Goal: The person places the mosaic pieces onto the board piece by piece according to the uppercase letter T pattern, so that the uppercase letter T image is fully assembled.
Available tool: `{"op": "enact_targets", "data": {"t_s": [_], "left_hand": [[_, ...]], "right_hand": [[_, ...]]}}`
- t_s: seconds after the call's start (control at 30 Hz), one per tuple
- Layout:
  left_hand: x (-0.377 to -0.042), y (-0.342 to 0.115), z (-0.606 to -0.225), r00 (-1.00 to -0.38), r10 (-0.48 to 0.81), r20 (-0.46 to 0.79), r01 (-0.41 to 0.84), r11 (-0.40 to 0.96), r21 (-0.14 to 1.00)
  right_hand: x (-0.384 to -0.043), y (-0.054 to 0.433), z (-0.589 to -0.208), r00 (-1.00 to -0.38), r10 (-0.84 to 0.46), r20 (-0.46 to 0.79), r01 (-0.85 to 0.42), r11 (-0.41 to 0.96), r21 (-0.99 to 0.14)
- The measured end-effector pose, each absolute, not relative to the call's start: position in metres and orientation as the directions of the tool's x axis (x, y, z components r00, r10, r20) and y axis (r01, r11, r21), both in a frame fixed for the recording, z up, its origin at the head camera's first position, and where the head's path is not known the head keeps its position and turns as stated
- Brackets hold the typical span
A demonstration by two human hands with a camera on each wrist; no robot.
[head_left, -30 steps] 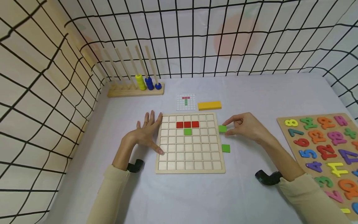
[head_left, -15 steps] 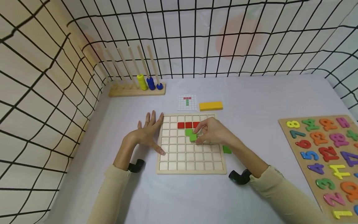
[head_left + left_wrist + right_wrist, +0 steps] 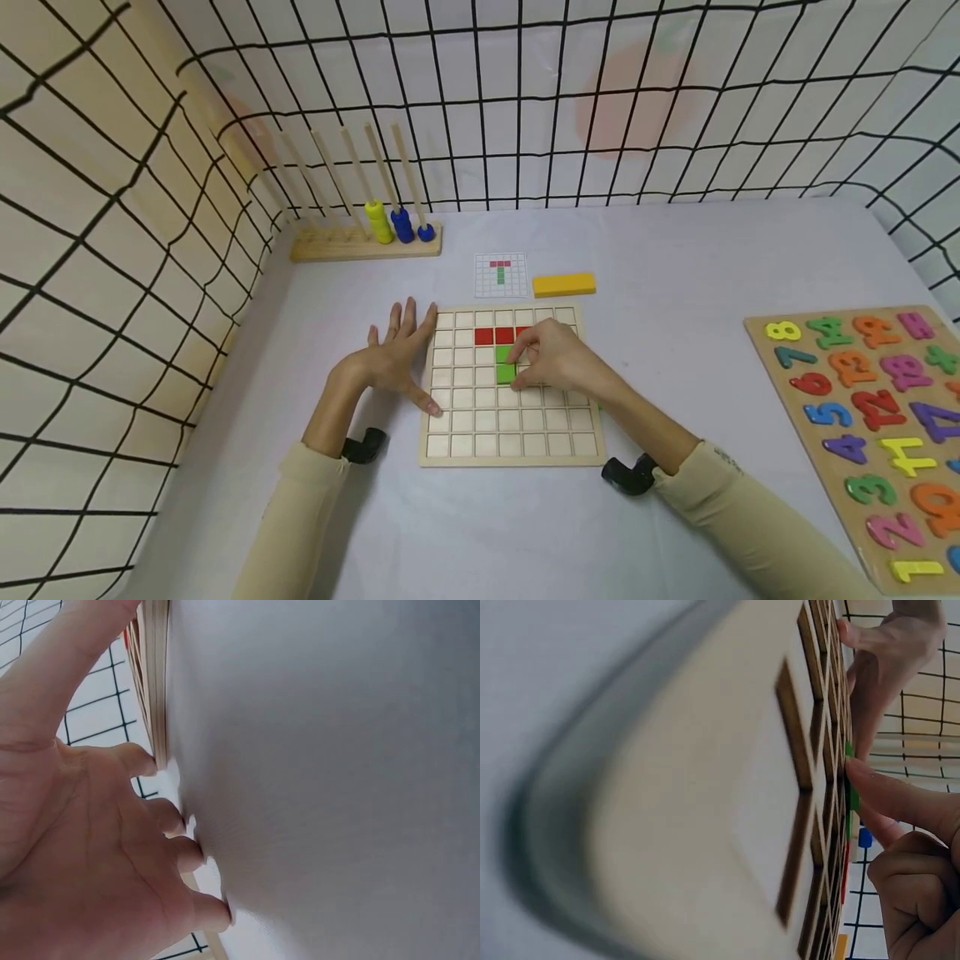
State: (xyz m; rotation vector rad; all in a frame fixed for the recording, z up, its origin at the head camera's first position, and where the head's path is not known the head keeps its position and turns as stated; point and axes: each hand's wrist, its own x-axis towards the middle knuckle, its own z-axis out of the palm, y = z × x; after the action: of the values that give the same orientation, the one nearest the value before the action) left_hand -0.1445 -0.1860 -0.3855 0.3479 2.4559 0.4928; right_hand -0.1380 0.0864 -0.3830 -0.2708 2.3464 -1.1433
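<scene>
A wooden grid board (image 3: 480, 422) lies on the white cloth. My left hand (image 3: 390, 358) is spread along its left edge, with the thumb on the near part; in the left wrist view the fingertips (image 3: 214, 911) touch the cloth. My right hand (image 3: 558, 358) pinches a green square tile (image 3: 506, 374) at a cell of the board. Directly above it sits another green tile (image 3: 502, 354), below a row of red tiles (image 3: 483, 336), the rightmost partly hidden by my fingers. Only a sliver of a further green tile (image 3: 600, 407) shows beside my right forearm.
Behind the board are a printed grid card (image 3: 500, 287) and a yellow block (image 3: 564, 284). A peg abacus (image 3: 330, 246) stands at the back left. A number puzzle board (image 3: 806, 442) lies on the right. Black netting (image 3: 517, 100) closes the back and left.
My right hand has carried a green tile from beside the board's right edge leftward onto the grid, below the other green tile. My left hand has stayed in place.
</scene>
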Motion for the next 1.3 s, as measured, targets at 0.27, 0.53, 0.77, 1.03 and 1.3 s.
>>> {"op": "enact_targets", "data": {"t_s": [0.27, 0.53, 0.77, 1.03, 1.3], "left_hand": [[-0.145, -0.185, -0.385, -0.777, 0.358, -0.518, 0.127, 0.895, 0.427], [-0.146, -0.186, -0.386, -0.770, 0.367, -0.522, 0.129, 0.891, 0.435], [-0.145, -0.185, -0.386, -0.773, 0.358, -0.524, 0.129, 0.897, 0.423], [-0.144, -0.186, -0.385, -0.777, 0.366, -0.512, 0.141, 0.894, 0.426], [-0.144, -0.186, -0.384, -0.780, 0.356, -0.514, 0.134, 0.898, 0.419]], "right_hand": [[-0.137, 0.089, -0.388, -0.871, -0.355, -0.341, 0.053, 0.621, -0.782], [-0.137, 0.091, -0.389, -0.864, -0.372, -0.339, 0.043, 0.616, -0.787], [-0.137, 0.092, -0.390, -0.856, -0.387, -0.343, 0.051, 0.598, -0.800], [-0.141, 0.116, -0.381, -0.849, -0.430, -0.307, -0.007, 0.589, -0.808], [-0.132, 0.184, -0.368, -0.867, -0.369, -0.334, 0.023, 0.641, -0.767]]}}
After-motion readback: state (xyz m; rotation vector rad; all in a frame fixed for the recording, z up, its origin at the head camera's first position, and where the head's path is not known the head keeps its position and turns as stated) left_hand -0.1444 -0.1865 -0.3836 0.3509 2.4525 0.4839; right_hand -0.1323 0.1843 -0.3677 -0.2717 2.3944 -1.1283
